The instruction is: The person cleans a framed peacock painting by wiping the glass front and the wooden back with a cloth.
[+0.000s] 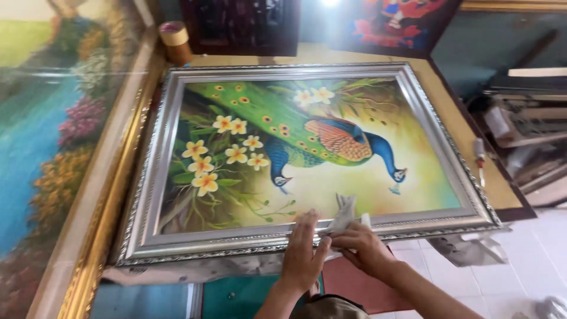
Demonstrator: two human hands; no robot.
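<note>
Lying flat on a tan worktop (440, 112), one framed painting (307, 147) of two blue peacocks among yellow-and-white blossoms, its long axis running left to right across the view, near long edge tilting slightly down toward the left. Birds and flowers reading upside down from here, so the picture's top pointing toward the near edge. Bordered by one silver frame (155, 177) with beaded moulding on all four sides.

Pressing flat on the near rail of the frame, fingers extended and together: the left hand (302, 254), open, gripping nothing that can be seen. Pinching one crumpled pale cloth (342, 215) just beside it: the right hand (363, 248), fingers closed on the fabric, the cloth sticking up over the lower margin of the canvas. Both hands touching or nearly touching each other at the middle of the near rail.

Leaning along the left side, one larger landscape painting (41, 147) in a gold frame (106, 195), touching or just beside the silver one. Standing at the far left corner of the worktop, one roll of tape (175, 38). Resting near the right edge, one small tool with a red-and-white handle (479, 156), pointing toward and away from the viewer. Propped at the back, two dark framed pieces, one of them showing red flowers (393, 23).
</note>
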